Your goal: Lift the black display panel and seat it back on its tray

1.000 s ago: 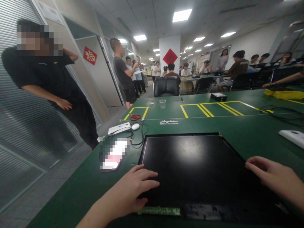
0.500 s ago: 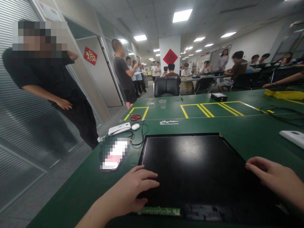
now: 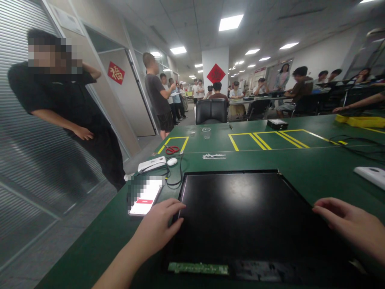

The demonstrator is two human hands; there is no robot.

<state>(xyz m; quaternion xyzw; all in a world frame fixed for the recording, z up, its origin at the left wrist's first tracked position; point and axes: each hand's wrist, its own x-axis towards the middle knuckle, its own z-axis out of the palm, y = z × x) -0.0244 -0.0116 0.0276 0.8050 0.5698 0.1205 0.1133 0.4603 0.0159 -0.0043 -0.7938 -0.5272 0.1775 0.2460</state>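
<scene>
A large black flat panel (image 3: 240, 208) lies on the green table (image 3: 300, 160) right in front of me, with a green circuit strip (image 3: 198, 268) along its near edge. My left hand (image 3: 156, 228) rests at the panel's left edge, fingers stretched forward and loosely apart, holding nothing. My right hand (image 3: 351, 226) lies at the panel's right edge, fingers extended flat. A phone (image 3: 146, 196) with a lit screen lies just left of my left hand.
A white device (image 3: 152, 163), a white mouse (image 3: 172, 161), black cables and red scissors (image 3: 172, 149) sit at the far left. Another white device (image 3: 371, 174) lies at right. A person in black (image 3: 69, 108) stands by the table's left side. Many people stand and sit beyond.
My left hand has slid left, from resting on the panel's surface to its left edge near the phone. My right hand has hardly moved.
</scene>
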